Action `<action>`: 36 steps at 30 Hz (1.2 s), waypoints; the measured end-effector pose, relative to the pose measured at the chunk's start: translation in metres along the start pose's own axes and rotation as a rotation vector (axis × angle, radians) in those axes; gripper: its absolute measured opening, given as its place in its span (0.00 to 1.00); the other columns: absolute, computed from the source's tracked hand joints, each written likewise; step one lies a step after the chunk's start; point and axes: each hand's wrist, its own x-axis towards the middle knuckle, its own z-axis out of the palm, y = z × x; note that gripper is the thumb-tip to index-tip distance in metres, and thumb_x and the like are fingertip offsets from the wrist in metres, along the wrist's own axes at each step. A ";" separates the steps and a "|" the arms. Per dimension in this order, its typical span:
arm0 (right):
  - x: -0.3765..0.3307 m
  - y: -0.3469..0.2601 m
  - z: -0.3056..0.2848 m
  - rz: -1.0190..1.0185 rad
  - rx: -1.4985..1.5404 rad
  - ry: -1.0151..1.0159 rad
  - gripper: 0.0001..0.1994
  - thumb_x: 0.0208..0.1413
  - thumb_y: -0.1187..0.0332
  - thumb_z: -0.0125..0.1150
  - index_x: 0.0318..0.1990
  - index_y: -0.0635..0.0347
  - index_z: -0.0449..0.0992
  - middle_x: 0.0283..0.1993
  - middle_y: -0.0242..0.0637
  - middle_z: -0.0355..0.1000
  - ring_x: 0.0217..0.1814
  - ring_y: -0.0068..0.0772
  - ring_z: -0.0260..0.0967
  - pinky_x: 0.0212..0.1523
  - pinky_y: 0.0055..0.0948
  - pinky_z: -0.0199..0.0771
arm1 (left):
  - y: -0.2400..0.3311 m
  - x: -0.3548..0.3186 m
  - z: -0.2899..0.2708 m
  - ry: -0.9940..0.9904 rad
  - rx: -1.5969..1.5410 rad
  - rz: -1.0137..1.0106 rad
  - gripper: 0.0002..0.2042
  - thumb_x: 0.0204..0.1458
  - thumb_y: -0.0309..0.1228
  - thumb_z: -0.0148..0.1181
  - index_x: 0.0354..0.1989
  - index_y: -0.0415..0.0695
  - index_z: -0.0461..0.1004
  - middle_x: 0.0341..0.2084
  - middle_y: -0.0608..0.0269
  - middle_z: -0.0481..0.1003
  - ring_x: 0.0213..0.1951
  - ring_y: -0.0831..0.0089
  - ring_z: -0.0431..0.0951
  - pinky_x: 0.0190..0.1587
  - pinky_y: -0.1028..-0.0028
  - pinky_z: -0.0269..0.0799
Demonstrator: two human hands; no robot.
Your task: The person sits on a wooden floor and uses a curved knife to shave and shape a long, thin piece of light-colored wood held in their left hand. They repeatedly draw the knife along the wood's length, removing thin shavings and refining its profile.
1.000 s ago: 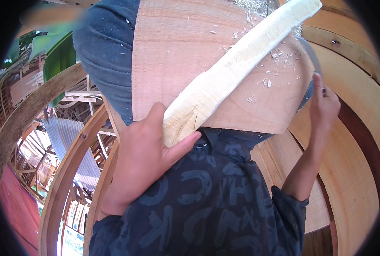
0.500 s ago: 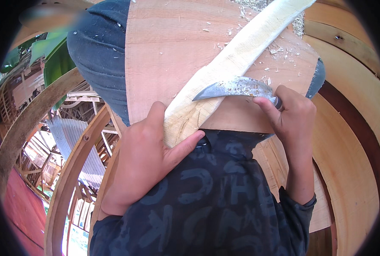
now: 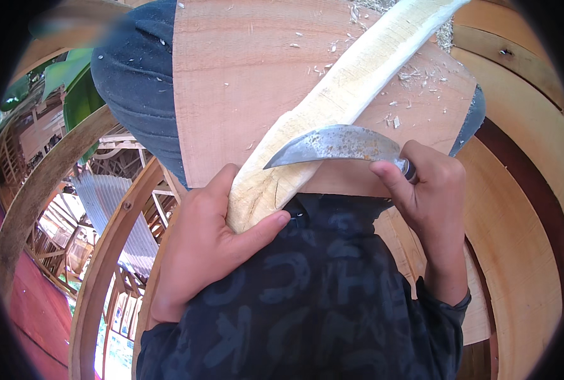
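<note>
A long pale strip of wood (image 3: 332, 95) lies slantwise over a flat reddish board (image 3: 238, 88) across my lap. My left hand (image 3: 215, 244) grips its near end, thumb along the lower right edge and fingers at the left side. In my right hand (image 3: 431, 190) is a curved knife (image 3: 339, 144), its blade spotted with rust and its handle mostly hidden in my fist. The blade crosses the wood strip just beyond my left hand, with its tip pointing left over the wood's face. Whether the edge bites into the wood, I cannot tell.
Wood shavings (image 3: 412, 76) are scattered on the board, with more beyond its far edge. My dark-clothed knee (image 3: 139, 95) shows at the left. Curved wooden planks (image 3: 516, 221) rise on the right, and a wooden frame (image 3: 114, 253) stands on the left. Green leaves (image 3: 82, 95) hang at the upper left.
The knife has moved left and slightly down along the wood strip toward my left hand. The strip's near end and my left hand have shifted a little left and toward me.
</note>
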 end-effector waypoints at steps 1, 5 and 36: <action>0.001 -0.001 0.003 -0.020 -0.016 0.007 0.27 0.46 0.45 0.68 0.16 0.61 0.68 0.12 0.40 0.63 0.13 0.41 0.63 0.17 0.34 0.61 | 0.001 0.000 -0.003 -0.009 0.018 -0.005 0.23 0.46 0.43 0.68 0.37 0.34 0.72 0.24 0.46 0.77 0.30 0.55 0.81 0.33 0.67 0.73; 0.021 0.025 0.001 0.100 -0.108 0.131 0.30 0.50 0.42 0.63 0.18 0.64 0.69 0.12 0.40 0.62 0.13 0.41 0.61 0.18 0.35 0.60 | 0.007 0.000 -0.005 -0.020 0.037 -0.055 0.23 0.47 0.42 0.67 0.40 0.33 0.72 0.25 0.48 0.78 0.30 0.59 0.81 0.34 0.68 0.73; 0.000 0.004 0.012 0.002 -0.049 0.086 0.28 0.46 0.44 0.67 0.16 0.62 0.66 0.13 0.41 0.60 0.13 0.40 0.62 0.16 0.33 0.59 | -0.005 -0.002 0.001 -0.119 -0.255 -0.064 0.21 0.49 0.37 0.67 0.45 0.33 0.71 0.29 0.53 0.78 0.33 0.72 0.78 0.38 0.73 0.71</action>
